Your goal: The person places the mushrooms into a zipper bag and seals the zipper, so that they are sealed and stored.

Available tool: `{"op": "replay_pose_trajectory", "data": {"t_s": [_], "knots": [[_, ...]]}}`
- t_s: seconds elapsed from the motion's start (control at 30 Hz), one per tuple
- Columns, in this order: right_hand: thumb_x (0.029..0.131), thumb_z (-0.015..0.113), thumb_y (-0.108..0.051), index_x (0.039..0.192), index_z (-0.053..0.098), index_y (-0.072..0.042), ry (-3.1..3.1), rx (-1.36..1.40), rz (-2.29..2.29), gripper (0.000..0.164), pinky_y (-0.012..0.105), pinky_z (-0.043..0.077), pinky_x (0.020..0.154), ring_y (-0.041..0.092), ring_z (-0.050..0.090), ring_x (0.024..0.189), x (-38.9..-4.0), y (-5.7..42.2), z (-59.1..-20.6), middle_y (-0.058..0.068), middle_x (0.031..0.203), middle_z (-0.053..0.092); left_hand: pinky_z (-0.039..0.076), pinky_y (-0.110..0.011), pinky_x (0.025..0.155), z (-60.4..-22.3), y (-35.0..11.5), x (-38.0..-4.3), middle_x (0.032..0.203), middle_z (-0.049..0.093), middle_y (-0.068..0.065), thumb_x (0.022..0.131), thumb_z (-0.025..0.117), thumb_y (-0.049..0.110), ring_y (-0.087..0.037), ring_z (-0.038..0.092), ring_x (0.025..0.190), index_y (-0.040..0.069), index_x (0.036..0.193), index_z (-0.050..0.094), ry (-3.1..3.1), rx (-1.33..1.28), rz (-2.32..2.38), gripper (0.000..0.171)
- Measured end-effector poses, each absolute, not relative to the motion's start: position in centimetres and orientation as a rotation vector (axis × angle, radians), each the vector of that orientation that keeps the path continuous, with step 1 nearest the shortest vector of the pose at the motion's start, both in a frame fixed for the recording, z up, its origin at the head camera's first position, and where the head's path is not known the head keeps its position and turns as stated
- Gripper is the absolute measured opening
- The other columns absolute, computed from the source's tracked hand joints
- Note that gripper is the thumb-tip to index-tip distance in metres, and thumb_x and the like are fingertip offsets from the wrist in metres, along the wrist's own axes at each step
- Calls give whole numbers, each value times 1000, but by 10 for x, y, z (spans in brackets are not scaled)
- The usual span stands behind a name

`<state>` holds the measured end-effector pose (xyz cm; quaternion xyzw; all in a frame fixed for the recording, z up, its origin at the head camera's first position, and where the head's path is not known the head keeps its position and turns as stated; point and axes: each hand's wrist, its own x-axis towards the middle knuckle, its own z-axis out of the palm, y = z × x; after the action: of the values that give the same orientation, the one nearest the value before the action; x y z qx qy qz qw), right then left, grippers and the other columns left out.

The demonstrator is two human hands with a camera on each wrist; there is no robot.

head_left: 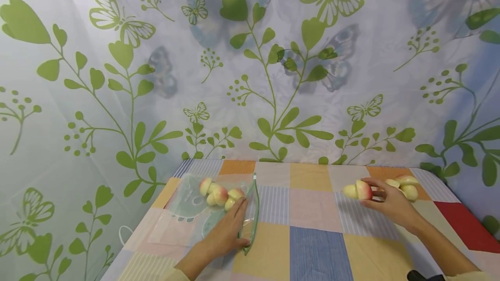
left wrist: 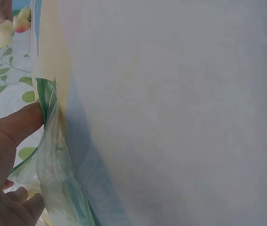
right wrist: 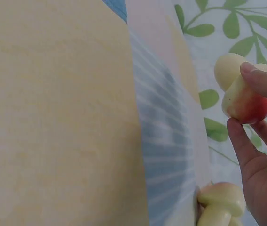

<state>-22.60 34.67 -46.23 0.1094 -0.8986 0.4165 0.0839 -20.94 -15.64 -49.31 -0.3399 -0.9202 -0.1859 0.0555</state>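
Observation:
My right hand pinches a toy mushroom between thumb and fingers, its pale stem pointing left and its cap blushed red. In the right wrist view the same mushroom is raised above the table. On the left lies a clear zip bag with a green closure strip, its mouth facing right. Several similar mushrooms are at the bag's far part. My left hand is at the mouth, fingers extended toward those mushrooms; its thumb presses the green strip, spreading the mouth apart.
More mushrooms lie in a group just beyond my right hand, toward the table's right side. A patchwork cloth covers the table. Behind it hangs a leaf-and-butterfly curtain. A white cord loops at the left edge.

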Motion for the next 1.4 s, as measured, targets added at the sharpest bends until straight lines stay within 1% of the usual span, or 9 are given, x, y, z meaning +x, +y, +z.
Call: {"op": "replay_pose_trajectory", "data": {"t_s": [0.13,0.23,0.37,0.63,0.8,0.93,1.0,1.17,1.4], "knots": [[88,85,-13,145,51,5,-2628,425,1289,69,25,60,75,46,64,111,-230,335,-466,29,141,54,33,-49,118,-493,-155,-208,164,22,-29,77,93,25,-40,28,150,-11,158,20,-2794,-1028,-563,115],[86,85,-9,144,51,7,-2586,478,1333,69,25,60,76,41,66,108,-234,326,-468,31,140,53,33,-48,118,-492,-155,-208,164,22,-29,77,93,24,-40,28,150,-12,158,21,-2798,-1022,-556,114],[86,85,-8,143,52,6,-2563,494,1364,68,25,60,75,34,68,106,-237,317,-470,30,138,54,31,-48,119,-490,-155,-208,164,21,-29,79,92,24,-39,26,151,-12,158,20,-2804,-1020,-547,113],[86,85,-10,145,52,3,-2569,492,1420,69,24,59,81,44,64,113,-238,306,-469,28,140,54,31,-47,119,-489,-155,-208,164,21,-29,79,91,25,-39,26,151,-11,158,20,-2811,-1018,-537,113],[85,86,-8,145,53,3,-2543,508,1439,69,25,60,79,43,66,111,-241,302,-470,28,138,55,30,-47,119,-489,-156,-208,164,21,-30,79,91,26,-39,25,151,-11,159,19,-2811,-1021,-522,114],[84,87,-11,144,55,1,-2538,515,1411,69,25,60,77,41,67,110,-243,296,-471,27,138,57,31,-47,119,-490,-156,-208,164,21,-29,79,91,26,-39,26,151,-11,159,20,-2807,-1026,-515,114],[84,87,-11,144,54,1,-2534,523,1427,69,26,61,77,43,66,111,-244,292,-471,28,138,56,31,-47,119,-490,-157,-209,164,21,-29,79,91,26,-39,26,151,-11,159,20,-2802,-1032,-517,114],[85,86,-10,144,53,3,-2526,555,1457,68,27,60,81,44,66,111,-248,283,-473,28,137,56,32,-47,118,-491,-157,-209,165,20,-29,79,91,26,-40,25,151,-11,159,19,-2798,-1037,-521,114],[84,87,-7,141,56,1,-2516,576,1505,66,29,59,86,41,66,110,-255,265,-477,26,136,57,31,-46,119,-492,-156,-210,165,21,-28,78,92,26,-38,26,151,-11,159,20,-2813,-1016,-519,114]]}}
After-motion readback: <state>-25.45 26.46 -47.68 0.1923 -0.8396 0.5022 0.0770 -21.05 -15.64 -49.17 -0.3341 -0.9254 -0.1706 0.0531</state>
